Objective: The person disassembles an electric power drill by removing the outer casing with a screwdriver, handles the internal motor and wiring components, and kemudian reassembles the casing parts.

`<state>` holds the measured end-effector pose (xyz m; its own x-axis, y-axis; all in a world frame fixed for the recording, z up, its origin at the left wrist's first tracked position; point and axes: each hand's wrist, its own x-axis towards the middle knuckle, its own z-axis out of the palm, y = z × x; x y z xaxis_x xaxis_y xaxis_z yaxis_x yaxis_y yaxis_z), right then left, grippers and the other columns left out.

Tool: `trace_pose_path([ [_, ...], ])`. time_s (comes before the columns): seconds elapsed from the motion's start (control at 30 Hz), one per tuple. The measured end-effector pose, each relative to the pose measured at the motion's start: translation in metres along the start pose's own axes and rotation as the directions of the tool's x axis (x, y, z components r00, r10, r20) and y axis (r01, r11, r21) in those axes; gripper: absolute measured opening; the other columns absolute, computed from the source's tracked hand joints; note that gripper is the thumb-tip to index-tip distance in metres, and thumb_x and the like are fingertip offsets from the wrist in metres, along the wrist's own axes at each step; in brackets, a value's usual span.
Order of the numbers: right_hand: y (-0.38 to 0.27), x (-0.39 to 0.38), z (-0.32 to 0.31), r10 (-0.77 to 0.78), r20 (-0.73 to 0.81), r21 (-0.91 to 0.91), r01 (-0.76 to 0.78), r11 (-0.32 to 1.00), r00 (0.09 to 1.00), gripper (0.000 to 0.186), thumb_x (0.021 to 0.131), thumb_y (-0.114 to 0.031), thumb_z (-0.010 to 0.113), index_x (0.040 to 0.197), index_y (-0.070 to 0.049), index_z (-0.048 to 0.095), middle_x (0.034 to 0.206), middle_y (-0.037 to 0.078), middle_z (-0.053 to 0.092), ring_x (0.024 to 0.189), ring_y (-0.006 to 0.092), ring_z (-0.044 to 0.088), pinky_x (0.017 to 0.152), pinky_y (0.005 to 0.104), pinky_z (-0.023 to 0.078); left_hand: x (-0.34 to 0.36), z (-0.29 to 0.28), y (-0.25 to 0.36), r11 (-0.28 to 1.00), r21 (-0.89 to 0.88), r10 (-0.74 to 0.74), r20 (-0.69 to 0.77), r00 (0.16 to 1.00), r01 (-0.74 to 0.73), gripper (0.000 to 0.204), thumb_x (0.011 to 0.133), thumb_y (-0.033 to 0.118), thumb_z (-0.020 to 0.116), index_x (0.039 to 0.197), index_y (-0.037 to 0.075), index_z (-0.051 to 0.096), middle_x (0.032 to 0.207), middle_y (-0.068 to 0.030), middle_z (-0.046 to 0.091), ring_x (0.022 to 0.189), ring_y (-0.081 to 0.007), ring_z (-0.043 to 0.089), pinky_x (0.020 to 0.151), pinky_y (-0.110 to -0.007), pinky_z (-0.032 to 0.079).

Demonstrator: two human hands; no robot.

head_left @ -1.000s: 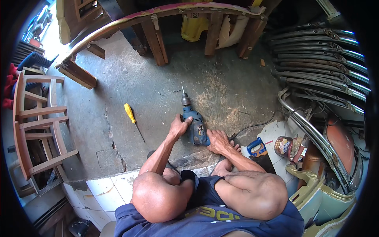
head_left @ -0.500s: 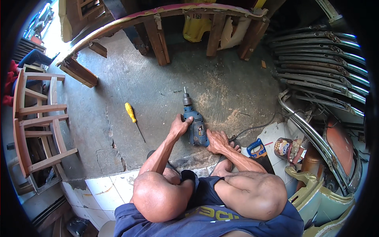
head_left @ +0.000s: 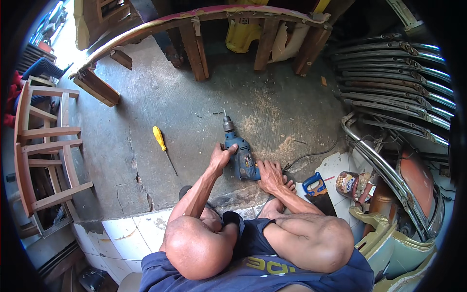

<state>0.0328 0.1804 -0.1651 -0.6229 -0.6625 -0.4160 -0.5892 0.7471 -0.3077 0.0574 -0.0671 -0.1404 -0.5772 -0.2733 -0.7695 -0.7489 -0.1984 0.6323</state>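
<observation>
A blue power drill (head_left: 243,163) lies on the grey concrete floor in front of me, its bit pointing away and slightly left. My left hand (head_left: 222,158) is closed on the left side of its body, thumb on top. At the handle end is my right hand (head_left: 272,176), its fingers against the drill's right rear; their undersides are hidden. A dark cord (head_left: 311,155) runs off to the right. To the left, a screwdriver (head_left: 159,138) with a yellow handle rests on the floor, apart from both hands.
A handsaw (head_left: 314,185) with a blue handle and a jar (head_left: 346,183) sit at right, by stacked metal tube frames (head_left: 389,80). A wooden chair frame (head_left: 51,146) stands at left. Across the far side arches a wooden frame with legs (head_left: 194,51). Sawdust dots the concrete.
The drill's chuck end has swung slightly left and nearer to me. My right hand has shifted a little right, with its fingers more visible at the handle. My left hand keeps its hold.
</observation>
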Motion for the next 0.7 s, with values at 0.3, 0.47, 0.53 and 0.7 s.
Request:
trace_pose_path([
  [0.3, -0.006, -0.009, -0.01, -0.031, 0.006, 0.059, 0.031, 0.998, 0.999, 0.081, 0.079, -0.025, 0.078, 0.148, -0.007, 0.039, 0.145, 0.022, 0.049, 0.137, 0.0416, 0.045, 0.115, 0.06, 0.03, 0.001, 0.01, 0.006, 0.994, -0.107, -0.013, -0.004, 1.0, 0.012, 0.093, 0.075, 0.056, 0.083, 0.131, -0.01, 0.049, 0.121, -0.0254, 0.063, 0.11, -0.0318, 0.063, 0.094, -0.046, 0.049],
  [0.47, -0.015, -0.016, -0.012, -0.026, -0.04, -0.041, 0.024, 0.999, 0.999, 0.08, 0.078, -0.025, 0.078, 0.147, -0.007, 0.041, 0.142, 0.022, 0.051, 0.134, 0.0405, 0.048, 0.113, 0.0591, 0.032, 0.001, 0.025, 0.022, 0.993, -0.103, -0.057, -0.077, 0.995, 0.049, 0.103, 0.07, 0.057, 0.086, 0.133, -0.014, 0.044, 0.121, -0.0281, 0.062, 0.107, -0.0328, 0.064, 0.092, -0.048, 0.051],
  [0.53, -0.024, -0.017, -0.02, -0.016, -0.037, -0.074, 0.013, 0.997, 0.999, 0.079, 0.077, -0.021, 0.078, 0.146, -0.007, 0.042, 0.135, 0.022, 0.055, 0.128, 0.0399, 0.052, 0.109, 0.0576, 0.036, 0.003, 0.025, 0.024, 0.995, -0.085, -0.054, -0.112, 0.992, 0.045, 0.103, 0.07, 0.056, 0.087, 0.132, -0.014, 0.044, 0.118, -0.0273, 0.063, 0.102, -0.032, 0.066, 0.088, -0.047, 0.054],
  [0.7, -0.042, -0.021, -0.064, -0.062, -0.155, 0.03, 0.067, 0.997, 0.986, 0.076, 0.075, -0.017, 0.078, 0.142, -0.004, 0.046, 0.126, 0.022, 0.058, 0.121, 0.0408, 0.055, 0.104, 0.0565, 0.039, -0.005, 0.018, 0.03, 0.905, -0.424, 0.104, 0.141, 0.985, -0.035, 0.061, 0.078, 0.034, 0.086, 0.118, 0.001, 0.053, 0.098, -0.0112, 0.065, 0.074, -0.0203, 0.066, 0.066, -0.037, 0.058],
])
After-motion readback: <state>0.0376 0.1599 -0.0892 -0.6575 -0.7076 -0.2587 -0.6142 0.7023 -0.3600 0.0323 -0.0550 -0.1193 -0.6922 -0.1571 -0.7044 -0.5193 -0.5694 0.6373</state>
